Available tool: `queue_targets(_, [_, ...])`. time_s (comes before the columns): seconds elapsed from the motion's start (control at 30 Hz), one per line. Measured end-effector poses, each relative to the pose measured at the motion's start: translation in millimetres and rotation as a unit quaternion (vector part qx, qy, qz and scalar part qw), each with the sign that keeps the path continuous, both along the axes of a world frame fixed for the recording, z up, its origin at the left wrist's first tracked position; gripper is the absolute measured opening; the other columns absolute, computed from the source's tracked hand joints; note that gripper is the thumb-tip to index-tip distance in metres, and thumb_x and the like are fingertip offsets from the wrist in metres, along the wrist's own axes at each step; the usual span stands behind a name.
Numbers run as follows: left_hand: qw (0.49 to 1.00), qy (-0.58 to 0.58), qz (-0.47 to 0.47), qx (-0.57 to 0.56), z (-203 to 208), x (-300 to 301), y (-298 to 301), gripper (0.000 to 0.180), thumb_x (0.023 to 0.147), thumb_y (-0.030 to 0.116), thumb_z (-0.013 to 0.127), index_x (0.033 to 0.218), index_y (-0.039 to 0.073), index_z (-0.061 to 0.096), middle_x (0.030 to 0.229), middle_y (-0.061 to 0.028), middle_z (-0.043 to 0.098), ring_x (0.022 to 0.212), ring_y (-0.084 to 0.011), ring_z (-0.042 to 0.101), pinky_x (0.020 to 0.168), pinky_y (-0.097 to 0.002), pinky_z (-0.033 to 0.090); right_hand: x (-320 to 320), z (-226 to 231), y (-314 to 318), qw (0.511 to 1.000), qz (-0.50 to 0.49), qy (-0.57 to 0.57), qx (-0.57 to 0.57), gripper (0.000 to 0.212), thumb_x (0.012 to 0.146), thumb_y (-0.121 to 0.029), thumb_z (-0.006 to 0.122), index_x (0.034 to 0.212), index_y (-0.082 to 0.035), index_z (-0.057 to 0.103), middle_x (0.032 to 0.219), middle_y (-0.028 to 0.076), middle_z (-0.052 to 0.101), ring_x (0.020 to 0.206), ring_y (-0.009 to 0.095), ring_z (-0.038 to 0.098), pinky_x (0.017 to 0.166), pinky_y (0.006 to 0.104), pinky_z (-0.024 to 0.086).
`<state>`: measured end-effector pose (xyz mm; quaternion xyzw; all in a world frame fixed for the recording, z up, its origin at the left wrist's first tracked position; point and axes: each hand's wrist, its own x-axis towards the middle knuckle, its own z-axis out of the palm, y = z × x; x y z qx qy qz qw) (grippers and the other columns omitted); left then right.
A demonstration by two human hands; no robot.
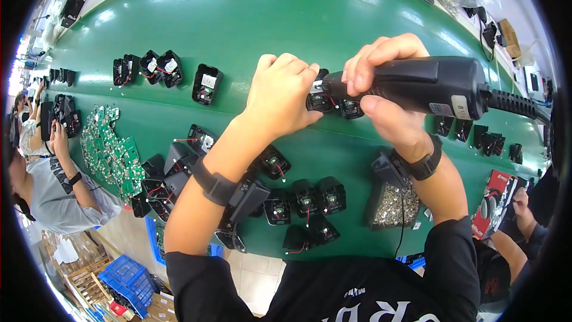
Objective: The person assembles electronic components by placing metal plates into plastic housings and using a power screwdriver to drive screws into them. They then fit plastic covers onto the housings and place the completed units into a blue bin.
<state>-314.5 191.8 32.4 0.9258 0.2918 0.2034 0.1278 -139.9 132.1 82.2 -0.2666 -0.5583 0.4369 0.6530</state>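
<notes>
Your right hand (394, 116) wraps firmly round the driver (426, 77). At the driver's tip sits a black housing (320, 103), and your left hand (280, 92) curls closed on its left side, fingertips partly hidden. Circuit boards (110, 150) lie well left of the driver; a parts bin (390, 206) stands nearer you than it.

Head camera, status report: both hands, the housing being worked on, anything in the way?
Left grip on black housing. Right grip around corded black tool, pointed at housing. Left grip partly covers it; another housing close beside.
</notes>
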Motion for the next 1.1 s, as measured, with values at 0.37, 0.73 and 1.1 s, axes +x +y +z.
queue_targets(0.37, [0.999, 0.029, 0.023, -0.04, -15, -6, 7, 0.058, 0.052, 0.03, 0.088, 0.102, 0.01, 0.067, 0.095, -0.0048, 0.068, 0.099, -0.0218, 0.062, 0.093, -0.0413, 0.04, -15, -12, 13, 0.996, 0.059, -0.052, -0.036, 0.029, 0.072, 0.003, 0.063, 0.096, -0.005, 0.048, 0.083, 0.007, 0.057, 0.077, 0.016, 0.058, 0.073, 0.0291, 0.05])
queue_targets(0.73, [0.994, 0.005, 0.031, -0.1, -7, -19, 8, 0.048, 0.063, 0.026, 0.079, 0.108, 0.013, 0.069, 0.106, -0.0073, 0.067, 0.108, -0.0251, 0.061, 0.104, -0.0531, 0.033, -28, -25, -3, 0.983, -0.145, -0.089, 0.071, 0.039, 0.063, -0.01, 0.075, 0.098, -0.004, 0.06, 0.083, 0.007, 0.061, 0.072, 0.02, 0.062, 0.063, 0.0333, 0.049])
queue_targets(1.1, [0.99, 0.104, -0.061, 0.076, 17, 47, -66, 0.083, 0.071, 0.038, 0.076, 0.142, 0.008, 0.044, 0.145, -0.0199, 0.04, 0.135, -0.0406, 0.035, 0.114, -0.0549, 0.025, 188, 23, -321, 0.81, -0.526, 0.028, -0.259, 0.048, 0.067, -0.005, 0.065, 0.112, -0.001, 0.05, 0.069, 0.004, 0.052, 0.058, 0.016, 0.054, 0.056, 0.0296, 0.047])
